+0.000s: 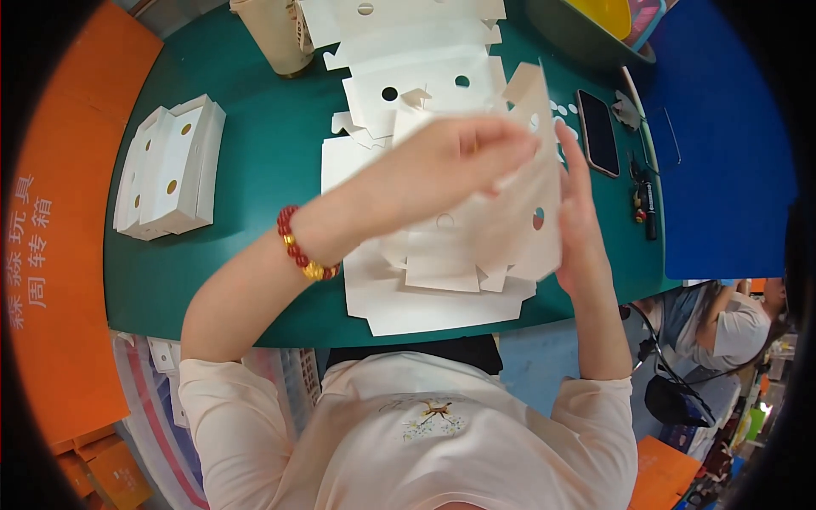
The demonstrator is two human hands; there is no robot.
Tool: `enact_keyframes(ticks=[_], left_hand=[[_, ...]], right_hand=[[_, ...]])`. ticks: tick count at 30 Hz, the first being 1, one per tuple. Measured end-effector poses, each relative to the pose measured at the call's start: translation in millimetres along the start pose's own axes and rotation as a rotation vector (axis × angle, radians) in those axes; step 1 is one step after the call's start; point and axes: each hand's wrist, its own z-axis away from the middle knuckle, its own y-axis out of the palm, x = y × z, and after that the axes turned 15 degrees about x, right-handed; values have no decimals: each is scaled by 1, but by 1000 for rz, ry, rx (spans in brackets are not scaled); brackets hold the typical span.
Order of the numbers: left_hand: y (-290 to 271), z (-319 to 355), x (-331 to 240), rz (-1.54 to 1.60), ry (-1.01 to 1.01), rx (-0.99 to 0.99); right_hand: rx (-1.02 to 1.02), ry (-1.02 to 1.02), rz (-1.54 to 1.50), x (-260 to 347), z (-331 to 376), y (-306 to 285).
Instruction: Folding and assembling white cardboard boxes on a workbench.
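A white cardboard box blank (501,229) with round holes stands partly folded up in front of me, one panel raised on its right side. My left hand (480,157) reaches across over it, slightly blurred, fingers extended toward the raised panel near a hole. My right hand (578,208) is upright against that panel's outer side, fingers straight. More flat white blanks (416,310) lie underneath, and others (408,51) spread beyond them. Small white round cut-outs (563,110) lie to the right of the blank.
Folded white boxes (170,170) sit stacked on the left of the green table (263,153). A drink cup (276,34) stands at the back. On the right are a phone (598,133), a key bunch (641,195) and a blue panel (722,144). A basin (586,34) is at the back right.
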Motion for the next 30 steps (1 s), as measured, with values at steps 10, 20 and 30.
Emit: enact_keyframes(ticks=[10,20,30], left_hand=[[-31,94,51,-1581,45,23],[50,91,69,-1681,400,-41],[29,97,78,-1534,382,-63]], right_hand=[[196,211,745,-8,-22,13],[359,47,902,4,-26,27],[277,-65,1220,-18,-19,31]])
